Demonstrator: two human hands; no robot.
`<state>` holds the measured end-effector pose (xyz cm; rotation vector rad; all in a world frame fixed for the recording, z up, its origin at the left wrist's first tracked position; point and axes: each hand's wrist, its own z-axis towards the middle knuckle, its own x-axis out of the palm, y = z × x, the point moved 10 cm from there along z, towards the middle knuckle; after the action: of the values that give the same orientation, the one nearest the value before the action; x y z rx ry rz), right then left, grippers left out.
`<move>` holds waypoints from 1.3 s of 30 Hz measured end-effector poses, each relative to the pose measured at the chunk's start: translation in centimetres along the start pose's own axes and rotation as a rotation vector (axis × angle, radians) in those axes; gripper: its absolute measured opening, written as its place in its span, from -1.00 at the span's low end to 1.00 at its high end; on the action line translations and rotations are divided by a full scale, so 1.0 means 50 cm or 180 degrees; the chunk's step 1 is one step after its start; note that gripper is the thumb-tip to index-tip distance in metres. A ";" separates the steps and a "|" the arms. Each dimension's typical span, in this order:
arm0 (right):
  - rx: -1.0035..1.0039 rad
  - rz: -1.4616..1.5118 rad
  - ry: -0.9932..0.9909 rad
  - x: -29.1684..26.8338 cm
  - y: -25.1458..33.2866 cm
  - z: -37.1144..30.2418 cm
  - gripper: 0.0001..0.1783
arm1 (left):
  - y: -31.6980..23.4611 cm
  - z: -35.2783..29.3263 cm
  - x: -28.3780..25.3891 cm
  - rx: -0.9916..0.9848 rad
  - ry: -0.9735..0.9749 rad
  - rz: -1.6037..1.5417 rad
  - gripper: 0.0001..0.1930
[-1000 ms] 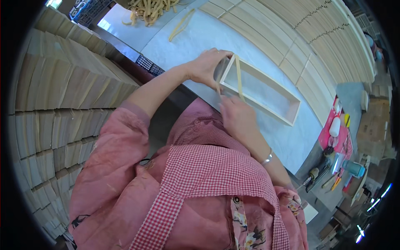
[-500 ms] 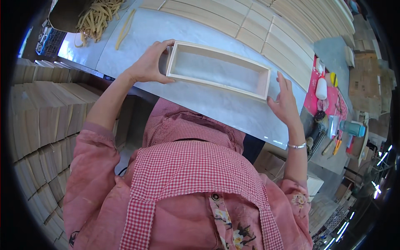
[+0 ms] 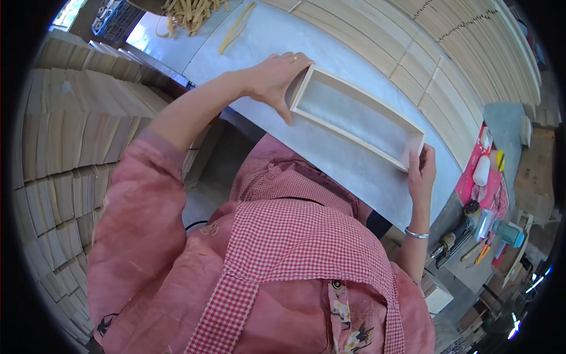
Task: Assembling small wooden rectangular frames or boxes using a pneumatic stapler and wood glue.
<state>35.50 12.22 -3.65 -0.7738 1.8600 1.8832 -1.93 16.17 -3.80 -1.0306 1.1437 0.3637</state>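
A long rectangular frame of pale wood (image 3: 367,102) sits on the light marbled table (image 3: 330,156), slanting down to the right. Its inside is open, and the table's pale surface seems to show through. My left hand (image 3: 276,82) spans the frame's left end, thumb at the near corner and fingers at the far one. At the opposite end, my right hand (image 3: 422,172) has its fingers pressed against the short side near the front corner. Part of the right fingers is hidden behind the frame's edge.
Flat wooden boards (image 3: 377,50) line the table's far side. Yellowish bands (image 3: 191,15) lie at the far left, with a loose one (image 3: 236,28) nearby. Wooden pieces (image 3: 88,124) are stacked at left. A white bottle (image 3: 481,171) and tools (image 3: 483,252) are on the right.
My right hand has come from just beside the frame onto its right end. The frame appears further right and more steeply slanted, though the whole view has shifted too.
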 end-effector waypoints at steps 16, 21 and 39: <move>0.0660 0.0573 -0.0236 0.041 0.009 -0.003 -0.60 | 0.091 -0.072 0.009 -0.1822 -0.1913 -0.4238 -0.70; 0.0702 0.0486 -0.0239 0.041 0.005 -0.010 -0.59 | 0.046 -0.121 0.019 -0.2178 -0.0987 -0.3866 -0.76; 0.0741 0.0591 -0.0291 0.044 0.009 -0.011 -0.60 | 0.046 -0.121 0.031 -0.1781 -0.0196 -0.1977 -0.95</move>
<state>33.61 11.42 -4.65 -0.4452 2.1055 1.7317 -6.36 12.04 -6.55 -1.7856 0.6177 0.2122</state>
